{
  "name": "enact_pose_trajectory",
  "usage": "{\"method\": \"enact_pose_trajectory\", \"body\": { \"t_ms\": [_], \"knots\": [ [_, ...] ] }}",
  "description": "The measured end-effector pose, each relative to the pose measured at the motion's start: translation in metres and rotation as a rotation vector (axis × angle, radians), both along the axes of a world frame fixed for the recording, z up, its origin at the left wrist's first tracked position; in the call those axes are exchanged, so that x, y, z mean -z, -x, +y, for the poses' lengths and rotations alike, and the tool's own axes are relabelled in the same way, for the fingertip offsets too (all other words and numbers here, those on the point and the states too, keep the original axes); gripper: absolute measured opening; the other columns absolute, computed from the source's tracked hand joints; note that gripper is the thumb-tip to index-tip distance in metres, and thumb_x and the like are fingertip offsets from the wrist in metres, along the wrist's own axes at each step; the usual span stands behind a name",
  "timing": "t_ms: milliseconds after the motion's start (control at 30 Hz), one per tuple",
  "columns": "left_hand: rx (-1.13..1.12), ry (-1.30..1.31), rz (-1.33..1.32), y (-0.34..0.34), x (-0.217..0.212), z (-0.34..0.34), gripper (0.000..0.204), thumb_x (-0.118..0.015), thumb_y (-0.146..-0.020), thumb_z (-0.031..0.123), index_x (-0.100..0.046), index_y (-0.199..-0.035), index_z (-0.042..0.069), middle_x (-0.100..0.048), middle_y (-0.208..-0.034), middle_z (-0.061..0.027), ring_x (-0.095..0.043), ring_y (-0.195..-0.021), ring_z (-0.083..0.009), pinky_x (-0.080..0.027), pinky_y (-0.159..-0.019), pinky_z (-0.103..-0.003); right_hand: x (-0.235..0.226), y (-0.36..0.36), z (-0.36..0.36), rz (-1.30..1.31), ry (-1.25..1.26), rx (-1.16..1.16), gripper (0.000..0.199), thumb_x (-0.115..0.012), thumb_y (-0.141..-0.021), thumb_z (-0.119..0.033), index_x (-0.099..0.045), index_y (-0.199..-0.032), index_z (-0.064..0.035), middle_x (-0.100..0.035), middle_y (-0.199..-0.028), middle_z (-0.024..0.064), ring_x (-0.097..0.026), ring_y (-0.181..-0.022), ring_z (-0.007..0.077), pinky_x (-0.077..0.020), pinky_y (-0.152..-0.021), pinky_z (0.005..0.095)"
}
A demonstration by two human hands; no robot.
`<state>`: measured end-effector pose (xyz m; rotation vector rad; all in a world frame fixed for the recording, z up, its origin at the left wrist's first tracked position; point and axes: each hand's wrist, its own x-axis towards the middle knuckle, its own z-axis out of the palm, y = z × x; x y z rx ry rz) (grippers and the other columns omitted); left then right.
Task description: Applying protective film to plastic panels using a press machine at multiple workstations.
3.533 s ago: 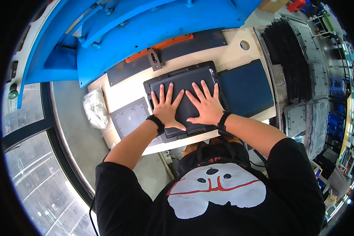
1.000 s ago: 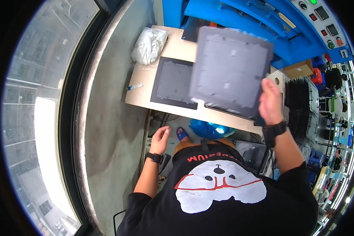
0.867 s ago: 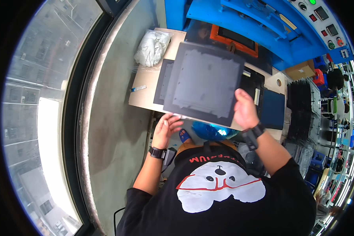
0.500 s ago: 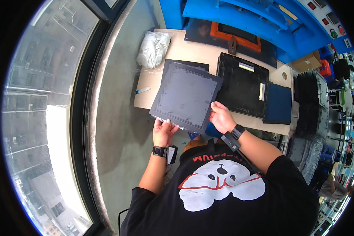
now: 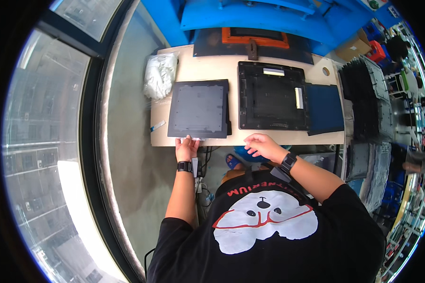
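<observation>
A flat dark grey panel [image 5: 197, 107] lies on the left part of the table, over another dark panel whose right edge [image 5: 229, 113] shows beneath it. At its near edge my left hand [image 5: 187, 148] grips it, thumb on top and the other fingers partly hidden below. A strip of clear film shows beside that thumb. My right hand [image 5: 264, 146] is off the panel, above the table's front edge, fingers loosely bent with nothing in them. Nearest to it is a black frame-like tray [image 5: 271, 96] with two pale strips on it.
A dark blue sheet [image 5: 325, 108] adjoins the black tray on the wooden table [image 5: 198, 61]. A bag of white material [image 5: 160, 75] and a small blue-white strip [image 5: 157, 126] are at the left. Behind stands a blue machine [image 5: 250, 16]; stacked black trays [image 5: 361, 85] rise at the right.
The grey panel has gone from being held tilted in both hands to lying on the other panel. My right hand has let go; my left hand still grips the near edge.
</observation>
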<state>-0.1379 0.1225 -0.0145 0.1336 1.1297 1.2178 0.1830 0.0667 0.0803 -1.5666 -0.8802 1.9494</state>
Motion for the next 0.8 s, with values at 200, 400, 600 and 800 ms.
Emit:
{"method": "enact_pose_trajectory", "body": {
  "t_ms": [200,400,600,800],
  "knots": [
    [0.049,0.058,0.417,-0.04,-0.008,0.018,0.026,-0.065,-0.092,0.006,-0.045,-0.109,0.006,-0.058,-0.086,-0.0051,-0.063,-0.068,-0.0177,-0.06,-0.062,-0.034,-0.001,-0.09,0.041,-0.177,-0.378,0.032,0.017,-0.065,-0.092,-0.012,-0.065,-0.105,-0.0023,-0.069,-0.091,0.0046,-0.063,-0.079,0.0106,-0.0516,-0.071,0.025],
    [0.107,0.111,0.885,-0.033,-0.023,-0.003,0.032,-0.072,-0.09,0.031,-0.057,-0.082,0.005,-0.062,-0.071,-0.0014,-0.055,-0.053,-0.0063,-0.041,-0.044,-0.021,-0.01,-0.121,0.213,-0.644,-0.909,-0.046,0.024,-0.069,-0.09,-0.015,-0.064,-0.109,-0.0008,-0.07,-0.089,0.01,-0.066,-0.081,0.0171,-0.0529,-0.076,0.0306],
    [0.097,0.067,0.747,-0.056,0.061,-0.14,0.02,-0.061,-0.098,0.02,-0.057,-0.087,0.004,-0.055,-0.071,0.0014,-0.049,-0.062,-0.0067,-0.041,-0.055,-0.023,0.031,-0.136,0.391,-1.235,-1.176,-0.173,0.048,-0.064,-0.089,-0.037,-0.06,-0.125,-0.0054,-0.061,-0.123,0.0193,-0.056,-0.116,0.0367,-0.045,-0.098,0.0452],
    [0.251,0.583,0.786,-0.102,0.204,-0.382,0.017,-0.063,-0.095,0.019,-0.061,-0.093,0.003,-0.061,-0.077,-0.0046,-0.058,-0.073,-0.013,-0.049,-0.072,-0.029,0.056,-0.094,0.454,-1.453,-0.808,-0.44,0.083,-0.041,-0.091,-0.069,-0.024,-0.156,-0.0194,-0.016,-0.162,0.0167,-0.009,-0.148,0.0434,-0.0108,-0.117,0.0588]
  ]
}}
